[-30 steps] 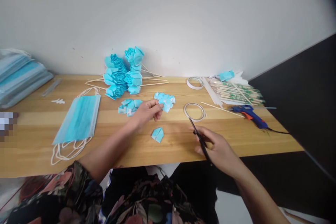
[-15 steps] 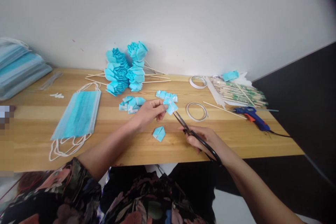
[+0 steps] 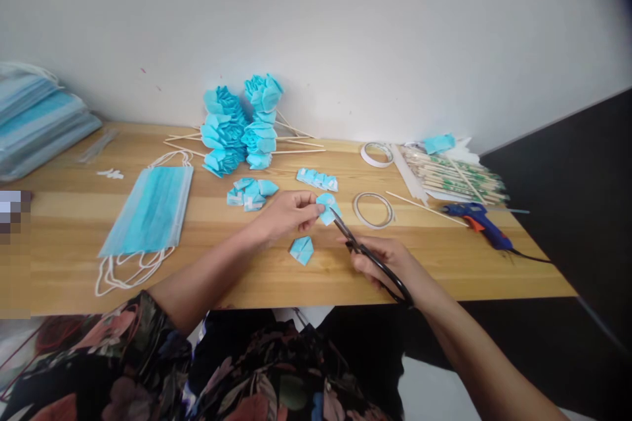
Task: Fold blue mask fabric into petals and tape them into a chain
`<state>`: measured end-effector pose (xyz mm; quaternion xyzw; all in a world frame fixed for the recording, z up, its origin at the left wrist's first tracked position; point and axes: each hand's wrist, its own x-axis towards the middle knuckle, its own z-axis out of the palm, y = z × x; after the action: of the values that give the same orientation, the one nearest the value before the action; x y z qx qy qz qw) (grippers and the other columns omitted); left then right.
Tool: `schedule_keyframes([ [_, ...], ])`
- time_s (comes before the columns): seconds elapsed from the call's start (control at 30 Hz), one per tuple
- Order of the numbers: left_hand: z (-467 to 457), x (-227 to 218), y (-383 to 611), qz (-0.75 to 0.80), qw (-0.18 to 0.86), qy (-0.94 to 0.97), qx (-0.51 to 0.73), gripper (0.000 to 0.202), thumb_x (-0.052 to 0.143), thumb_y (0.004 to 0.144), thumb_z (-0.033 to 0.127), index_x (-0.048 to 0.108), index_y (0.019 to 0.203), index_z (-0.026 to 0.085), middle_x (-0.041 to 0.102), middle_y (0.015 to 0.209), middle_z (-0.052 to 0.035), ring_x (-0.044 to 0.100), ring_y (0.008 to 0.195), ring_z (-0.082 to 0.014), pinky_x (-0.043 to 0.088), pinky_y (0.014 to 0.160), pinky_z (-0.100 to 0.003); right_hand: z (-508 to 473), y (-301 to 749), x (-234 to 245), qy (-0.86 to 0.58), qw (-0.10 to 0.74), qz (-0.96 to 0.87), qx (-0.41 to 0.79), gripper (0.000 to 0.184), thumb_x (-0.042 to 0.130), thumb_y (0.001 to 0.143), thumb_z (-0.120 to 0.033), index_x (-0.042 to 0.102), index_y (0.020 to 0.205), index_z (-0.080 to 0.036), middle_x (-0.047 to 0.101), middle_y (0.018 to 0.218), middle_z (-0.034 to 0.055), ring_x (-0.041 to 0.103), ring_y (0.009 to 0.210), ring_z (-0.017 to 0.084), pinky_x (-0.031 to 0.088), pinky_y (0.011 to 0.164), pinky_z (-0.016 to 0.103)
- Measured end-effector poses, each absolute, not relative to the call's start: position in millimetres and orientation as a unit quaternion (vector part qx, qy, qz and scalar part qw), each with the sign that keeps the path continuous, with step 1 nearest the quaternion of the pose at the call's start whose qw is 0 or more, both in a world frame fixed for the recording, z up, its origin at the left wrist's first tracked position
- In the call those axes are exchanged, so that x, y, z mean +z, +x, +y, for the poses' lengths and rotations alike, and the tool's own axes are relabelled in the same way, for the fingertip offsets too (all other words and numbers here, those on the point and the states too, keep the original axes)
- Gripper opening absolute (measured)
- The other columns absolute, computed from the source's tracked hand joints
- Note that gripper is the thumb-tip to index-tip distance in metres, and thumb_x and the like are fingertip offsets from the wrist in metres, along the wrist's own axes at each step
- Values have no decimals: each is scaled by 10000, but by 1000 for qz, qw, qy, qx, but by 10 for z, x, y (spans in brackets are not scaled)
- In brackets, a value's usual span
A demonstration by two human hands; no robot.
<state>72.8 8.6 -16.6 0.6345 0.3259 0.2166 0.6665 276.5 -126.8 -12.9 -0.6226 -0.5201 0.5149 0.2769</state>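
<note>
Between the thumb and fingers of my left hand [image 3: 296,212] is a small folded blue piece [image 3: 326,209], held just above the table. My right hand [image 3: 378,260] is wrapped round the black handles of a pair of scissors [image 3: 358,245]; the blade tips meet the right side of that blue piece. Whether the blades are cutting into it I cannot tell. Below my left hand a folded blue pentagon [image 3: 301,250] lies flat. Beyond my hands sit a row of folded blue pieces [image 3: 317,179] and a small heap of folded blue pieces [image 3: 251,194], some with white strips on them.
Blue flowers on sticks [image 3: 224,131] stand against the wall. Blue face masks [image 3: 148,210] lie to the left, with a bagged stack [image 3: 42,125] behind. On the right are tape rolls [image 3: 374,210], wooden skewers [image 3: 449,174] and a blue glue gun [image 3: 478,220].
The blue piece in my left hand has turned, and the scissor tips now overlap it. My left hand has shifted slightly right. The whole view has moved a little.
</note>
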Motion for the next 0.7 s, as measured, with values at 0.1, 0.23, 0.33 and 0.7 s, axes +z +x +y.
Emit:
schedule_keyframes([
  [0.1,88,-169,722,323,667,636,216,277,605,803,368,516,622,179,512,531,34,441,497,-78,346,544,-230,-1282,2765,-136,-628,274,-526,504,637,648,801,-627,692,1230,-159,437,612,-44,361,443,59,350,413,198],
  [0.23,89,-190,718,319,663,642,217,282,608,807,372,517,622,180,518,537,35,446,501,-77,346,548,-232,-1289,2765,-147,-634,270,-530,495,637,645,794,-644,705,1200,-156,403,569,-58,351,404,56,291,403,198],
  [0.33,95,-207,724,321,661,642,220,282,607,806,377,521,626,178,521,539,36,445,499,-74,344,543,-228,-1291,2758,-145,-642,265,-528,489,634,646,790,-646,711,1187,-157,403,553,-58,366,398,63,285,407,203],
  [0.7,86,-155,744,316,672,622,248,203,599,759,330,527,648,177,506,533,48,445,490,-72,362,527,-220,-1268,2777,-90,-600,266,-568,497,551,742,754,-516,696,1183,-173,487,654,-31,422,581,104,363,544,225],
])
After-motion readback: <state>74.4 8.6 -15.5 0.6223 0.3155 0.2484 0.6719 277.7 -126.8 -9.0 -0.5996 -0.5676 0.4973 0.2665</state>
